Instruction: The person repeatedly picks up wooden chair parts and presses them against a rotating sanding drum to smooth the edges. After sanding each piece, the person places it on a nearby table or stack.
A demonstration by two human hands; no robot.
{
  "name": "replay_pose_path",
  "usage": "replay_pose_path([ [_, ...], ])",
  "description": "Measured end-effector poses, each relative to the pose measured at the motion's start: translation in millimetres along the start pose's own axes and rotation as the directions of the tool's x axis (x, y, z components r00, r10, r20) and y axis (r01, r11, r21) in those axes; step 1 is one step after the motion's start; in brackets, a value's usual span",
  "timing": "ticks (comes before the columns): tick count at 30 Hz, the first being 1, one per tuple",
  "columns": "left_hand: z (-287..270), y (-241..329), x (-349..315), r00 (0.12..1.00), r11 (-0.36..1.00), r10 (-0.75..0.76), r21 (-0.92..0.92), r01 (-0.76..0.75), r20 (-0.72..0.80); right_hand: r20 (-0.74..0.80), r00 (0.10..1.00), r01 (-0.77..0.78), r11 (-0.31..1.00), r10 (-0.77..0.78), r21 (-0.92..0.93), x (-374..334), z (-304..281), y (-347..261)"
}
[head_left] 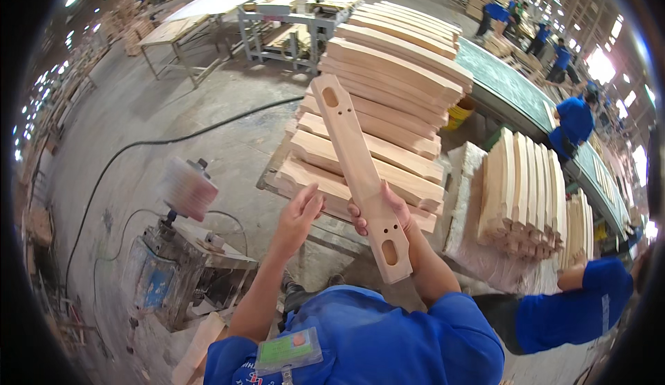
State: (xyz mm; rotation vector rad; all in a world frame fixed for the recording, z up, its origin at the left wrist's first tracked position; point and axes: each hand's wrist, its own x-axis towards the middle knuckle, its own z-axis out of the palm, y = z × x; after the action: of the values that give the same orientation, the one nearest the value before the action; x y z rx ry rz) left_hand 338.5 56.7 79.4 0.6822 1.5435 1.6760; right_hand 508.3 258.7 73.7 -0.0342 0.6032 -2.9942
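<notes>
My right hand (391, 208) grips a pale wooden slat (357, 153) near its lower end, fingers wrapped round its edge. The slat is tilted, its far end leaning left, with an oblong slot and two small dark holes near each end. My left hand (303, 208) is to the left of the slat, apart from it, with its fingers curled together and nothing seen in them. Behind both hands rises a tall stack of similar wooden slats (395, 73), with lower layers stepping down toward me.
At left stands a machine (163, 267) topped by a blurred, reddish-white wheel (187, 187). A black hose (166, 139) curves across the floor. More slats (523, 184) are stacked at right, beside a long conveyor (499, 70). A co-worker in blue (568, 309) is close at lower right.
</notes>
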Motion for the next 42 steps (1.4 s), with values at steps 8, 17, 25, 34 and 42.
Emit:
replay_pose_path([
  [8, 4.3, 10.3, 51.5, 0.960, 0.886, -0.018, -0.449, -0.114, -0.279, 0.054, 0.972, -0.226, 0.973, 0.228, -0.052, 44.2, -8.8, 44.5],
  [17, -70.6, -0.8, 41.7, 0.821, 0.780, -0.116, -0.563, -0.273, -0.559, -0.148, 0.879, -0.476, 0.817, 0.454, -0.326, 34.5, -39.0, 100.4],
  [25, -164.8, -28.6, 14.7, 0.925, 0.413, 0.133, -0.829, -0.377, -0.355, -0.215, 0.957, -0.272, -0.359, -0.193, -0.893, 104.1, 48.7, 156.2],
  [34, -189.7, -32.5, -6.7, 0.699, 0.784, -0.014, -0.441, -0.436, -0.715, -0.263, 0.869, -0.460, 0.489, 0.420, -0.741, 150.3, 3.0, 153.4],
  [42, -237.1, -7.7, 4.6, 0.624, 0.353, 0.628, 0.885, 0.304, -0.465, 0.018, 0.767, -0.639, 0.767, 0.641, -0.059, 253.5, -10.4, 176.7],
])
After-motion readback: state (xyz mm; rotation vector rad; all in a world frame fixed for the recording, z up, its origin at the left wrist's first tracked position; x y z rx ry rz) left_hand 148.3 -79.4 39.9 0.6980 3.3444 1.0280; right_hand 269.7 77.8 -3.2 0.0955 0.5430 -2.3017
